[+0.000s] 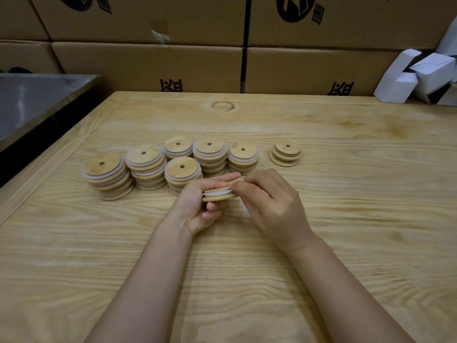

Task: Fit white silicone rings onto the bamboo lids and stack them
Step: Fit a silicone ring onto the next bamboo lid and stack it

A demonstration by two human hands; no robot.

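Cardboard cartons [148,63] wall off the bench's [346,219] far edge. Finished stacks [146,167] of smooth round lids stand left of centre; two bare lids [285,154] sit apart to the right. My left hand [197,209] pinches the lid [218,194] by its rim. My right hand [274,206] presses fingertips on the soft white ring [217,191], which looks partly seated. Next, I judge: work it fully round the groove, then stack.

On the wooden table [346,219] stand six stacks of ringed bamboo lids [209,157] and one separate stack of two bare lids [285,154]; one lid [218,193] is held; two hands; several white boxes [420,78]
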